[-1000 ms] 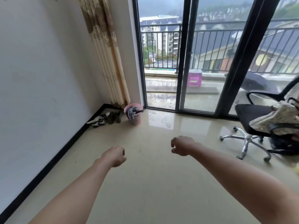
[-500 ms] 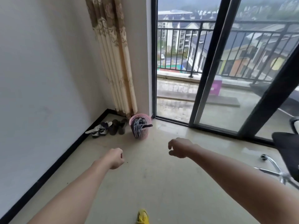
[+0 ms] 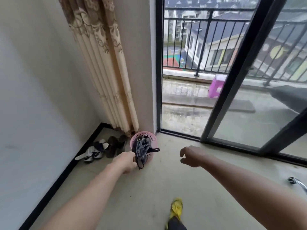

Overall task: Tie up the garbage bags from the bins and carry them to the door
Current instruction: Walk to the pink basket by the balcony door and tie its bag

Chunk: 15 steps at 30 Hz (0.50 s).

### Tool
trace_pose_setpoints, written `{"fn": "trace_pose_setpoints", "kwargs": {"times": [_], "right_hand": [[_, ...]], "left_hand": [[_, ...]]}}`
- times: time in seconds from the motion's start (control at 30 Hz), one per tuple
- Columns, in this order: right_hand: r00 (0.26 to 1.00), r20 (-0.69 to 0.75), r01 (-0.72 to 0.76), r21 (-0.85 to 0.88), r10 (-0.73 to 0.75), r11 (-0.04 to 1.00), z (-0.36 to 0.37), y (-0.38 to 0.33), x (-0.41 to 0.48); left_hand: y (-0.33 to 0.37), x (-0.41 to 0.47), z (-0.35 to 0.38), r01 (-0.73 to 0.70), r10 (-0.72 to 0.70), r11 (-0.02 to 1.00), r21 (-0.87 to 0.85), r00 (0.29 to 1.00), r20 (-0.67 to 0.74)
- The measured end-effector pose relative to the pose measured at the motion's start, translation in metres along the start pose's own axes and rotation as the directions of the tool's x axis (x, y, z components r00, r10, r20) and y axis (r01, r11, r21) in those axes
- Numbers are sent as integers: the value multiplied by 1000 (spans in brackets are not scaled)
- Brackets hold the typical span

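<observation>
At far left, white wall (image 3: 33, 80) with black skirting (image 3: 66, 168) running back into the corner; along it, a pair of white and dark sneakers (image 3: 93, 152), then a pair of dark shoes (image 3: 114, 145), toes toward the corner. Above these, beige patterned curtain (image 3: 103, 63) hanging in folds down to the floor. Left hand (image 3: 126, 161) stretched forward, fingers curled in, knuckles right at the hanging bag loop; cannot tell whether pinching it or only in front of it. Just beyond, pink perforated waste bin (image 3: 150, 156) upright on the floor in the corner beside the door frame, mouth up. Inside, black garbage bag (image 3: 141, 146), untied and crumpled; one handle loop draped over the near rim, long axis straight down the bin's side, the other sticking out sideways to the right. Pale glossy floor (image 3: 149, 196) below. Right hand (image 3: 191, 156) well apart from the bin, fingers loosely bent, thumb and fingers apart, holding nothing. Lower down, a foot in a yellow shoe (image 3: 177, 208). Then black-framed sliding glass door (image 3: 232, 80), purple stool (image 3: 216, 87) and railing (image 3: 207, 47) on the balcony outside, and a chrome chair leg (image 3: 297, 181) at the right edge
</observation>
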State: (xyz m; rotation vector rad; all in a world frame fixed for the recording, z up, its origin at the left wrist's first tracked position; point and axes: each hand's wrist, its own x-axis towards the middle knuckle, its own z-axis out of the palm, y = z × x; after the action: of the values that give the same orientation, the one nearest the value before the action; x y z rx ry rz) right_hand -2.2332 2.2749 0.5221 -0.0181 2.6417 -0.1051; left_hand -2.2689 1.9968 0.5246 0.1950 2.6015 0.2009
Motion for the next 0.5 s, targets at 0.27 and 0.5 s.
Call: {"fn": "trace_pose_setpoints", "kwargs": {"times": [0.27,0.5], "right_hand": [[992,121,32,12,-34,999,-39,19,210],[964,249,88,16,-89,996,-59,0,335]], "left_hand": [[-20,176,-39,162,-153,982,-94,983,101],[-49,268,-47,279,-239,936,-215,952,193]]}}
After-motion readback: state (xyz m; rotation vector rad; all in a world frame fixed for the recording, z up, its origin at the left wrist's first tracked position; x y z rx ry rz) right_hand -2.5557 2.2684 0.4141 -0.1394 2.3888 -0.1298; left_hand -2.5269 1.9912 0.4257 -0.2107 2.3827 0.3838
